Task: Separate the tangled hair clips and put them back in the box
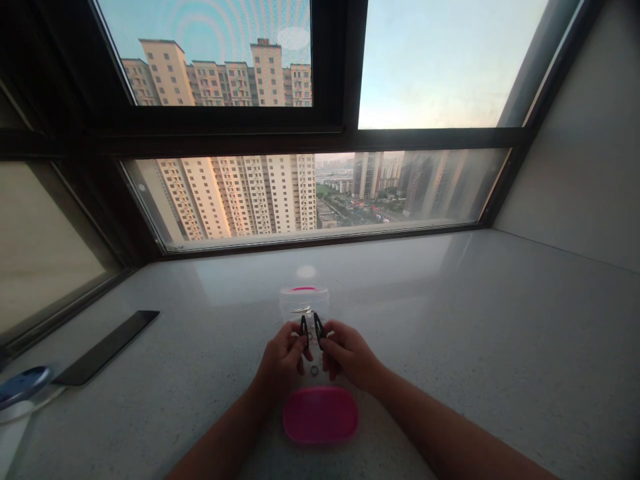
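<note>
My left hand (287,351) pinches a black snap hair clip (303,327) between thumb and fingers. Opposite it, my right hand (345,348) grips a second black hair clip (319,328), and both clips are held upright, close together but apart. Just beyond the fingers stands a clear plastic box (305,298), partly hidden by my hands. Some thin shiny metal pieces (301,310) show at the box; their kind is too small to tell. A small metal ring (314,371) lies between my hands. Nearer to me rests a pink lid (321,416), shaped like a rounded rectangle.
The pale speckled sill (475,347) runs back to a dark window frame (320,141). At the left lie a dark flat slab (110,348) and a blue and white object (24,387), cut off by the view's edge. A wall (575,147) closes the right side.
</note>
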`<act>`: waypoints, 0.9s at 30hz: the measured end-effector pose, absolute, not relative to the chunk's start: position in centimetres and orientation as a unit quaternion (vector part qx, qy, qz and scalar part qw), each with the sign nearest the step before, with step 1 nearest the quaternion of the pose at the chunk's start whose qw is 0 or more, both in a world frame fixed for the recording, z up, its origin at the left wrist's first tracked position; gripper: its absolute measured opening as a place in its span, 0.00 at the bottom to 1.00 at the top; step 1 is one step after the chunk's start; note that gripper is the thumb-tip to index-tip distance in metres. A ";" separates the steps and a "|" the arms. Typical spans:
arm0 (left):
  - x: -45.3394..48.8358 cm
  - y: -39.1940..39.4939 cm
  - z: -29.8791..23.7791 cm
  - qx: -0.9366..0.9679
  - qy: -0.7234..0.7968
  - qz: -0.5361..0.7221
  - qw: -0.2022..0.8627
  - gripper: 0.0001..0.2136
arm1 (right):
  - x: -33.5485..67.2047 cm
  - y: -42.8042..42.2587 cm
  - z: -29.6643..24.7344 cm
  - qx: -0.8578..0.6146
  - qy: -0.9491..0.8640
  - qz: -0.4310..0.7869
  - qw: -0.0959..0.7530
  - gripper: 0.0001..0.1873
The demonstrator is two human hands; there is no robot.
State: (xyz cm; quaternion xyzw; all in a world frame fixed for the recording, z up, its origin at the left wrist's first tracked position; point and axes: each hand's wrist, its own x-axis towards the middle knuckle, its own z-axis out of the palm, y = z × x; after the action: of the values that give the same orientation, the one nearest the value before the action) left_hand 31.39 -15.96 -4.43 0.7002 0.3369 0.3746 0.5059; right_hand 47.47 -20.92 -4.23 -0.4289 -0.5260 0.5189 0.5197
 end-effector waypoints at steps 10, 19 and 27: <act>31.5 -15.9 -4.4 0.695 0.335 0.386 0.505 0.08 | 47.5 -21.0 -4.2 -0.428 -0.528 0.518 0.519 0.15; 31.5 -16.1 -4.2 0.697 0.337 0.377 0.508 0.08 | 47.5 -21.1 -4.1 -0.426 -0.525 0.520 0.522 0.15; 31.5 -16.0 -4.4 0.703 0.335 0.372 0.506 0.08 | 47.6 -20.9 -4.5 -0.428 -0.529 0.522 0.514 0.14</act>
State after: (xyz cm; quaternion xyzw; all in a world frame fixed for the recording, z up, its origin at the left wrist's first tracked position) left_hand 31.54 -15.96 -4.43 0.7027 0.3346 0.3722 0.5057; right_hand 47.65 -20.93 -4.50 -0.4279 -0.5294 0.5217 0.5143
